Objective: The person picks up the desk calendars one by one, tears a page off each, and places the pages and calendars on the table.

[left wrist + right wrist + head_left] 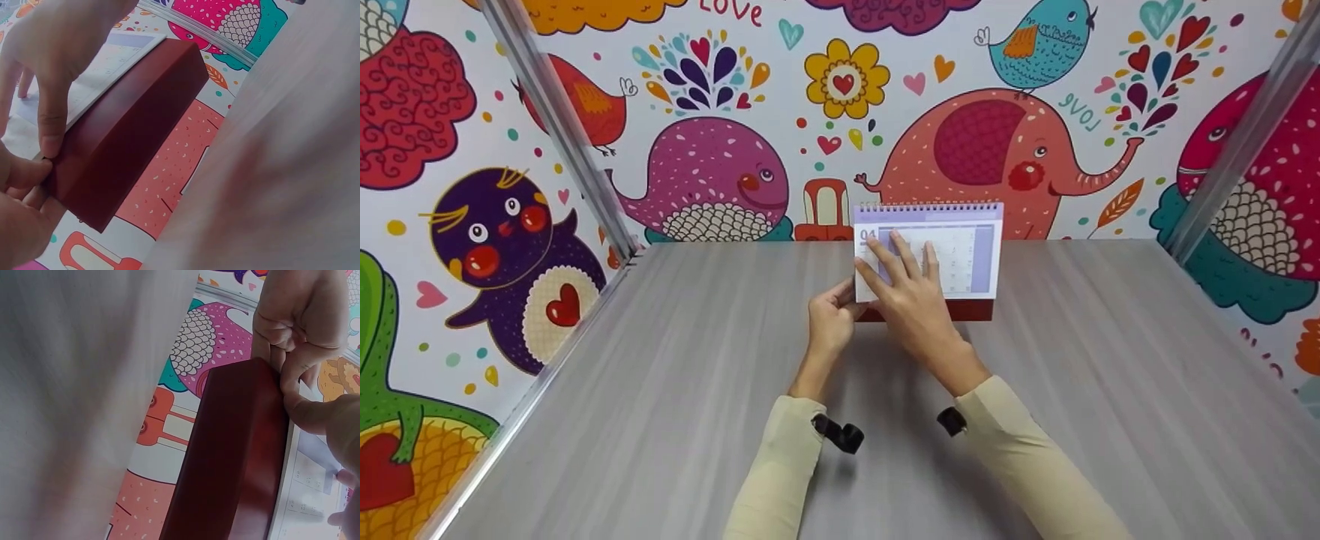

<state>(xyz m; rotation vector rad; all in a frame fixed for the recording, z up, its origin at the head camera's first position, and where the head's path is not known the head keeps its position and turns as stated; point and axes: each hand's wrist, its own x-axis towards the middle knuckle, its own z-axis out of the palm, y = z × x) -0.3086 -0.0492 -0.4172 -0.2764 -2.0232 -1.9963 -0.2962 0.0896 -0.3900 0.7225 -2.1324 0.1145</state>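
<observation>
Holds the calendar [952, 270] raised over the tabletop [697, 375], before the picture wall [840, 139]. With the left grip [831, 322], pinches the left end of its dark red base [971, 310]. With the right grip [916, 301], spread, touches the white page [964, 247] by straight fingers [907, 259].

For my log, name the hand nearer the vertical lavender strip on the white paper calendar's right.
Right. The right hand touches the calendar left of the strip; the left hand holds the calendar's lower left corner.

Room lies right of the calendar [964, 255]; the wall [829, 159] blocks behind.
</observation>
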